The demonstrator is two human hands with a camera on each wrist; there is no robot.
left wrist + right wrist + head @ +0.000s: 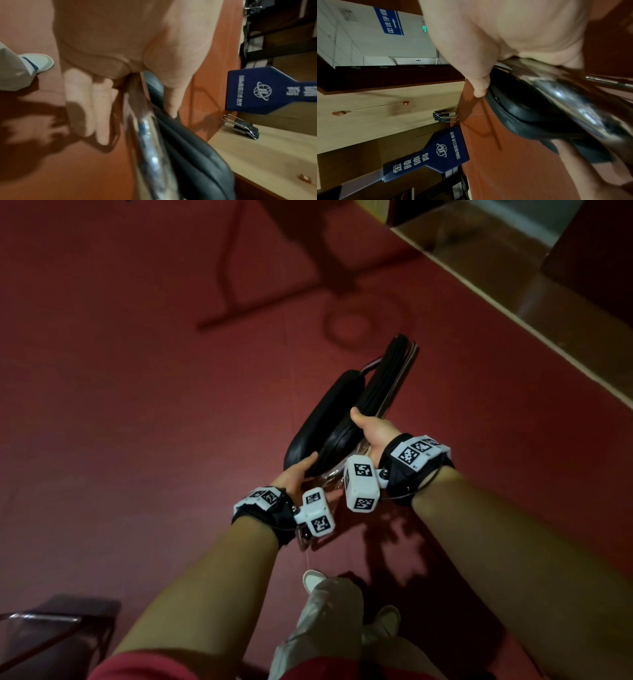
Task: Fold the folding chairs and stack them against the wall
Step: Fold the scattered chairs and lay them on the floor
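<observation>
Head view: folded black-cushioned chrome-framed folding chair [346,412] held above the red floor [137,405], left hand [294,474] and right hand [371,433] gripping its near end. Left wrist view: fingers [80,102] and thumb wrapped round chrome tube [150,135], second folded chair [240,127] leaning by the light wood wall [265,155]. Right wrist view: thumb pressed on black cushion [522,108], other fingers hidden behind the frame; blue sign [436,152] nearby.

A public venue, likely a sports or event hall, is suggested. A red floor [137,405] fills most of the head view. In the right wrist view, a blue wayfinding sign [392,21] with an arrow is mounted on a pale wall at upper left, a blue branded board [436,152] with a logo stands at lower centre, and pale wood panelling [376,108] runs across the left.
</observation>
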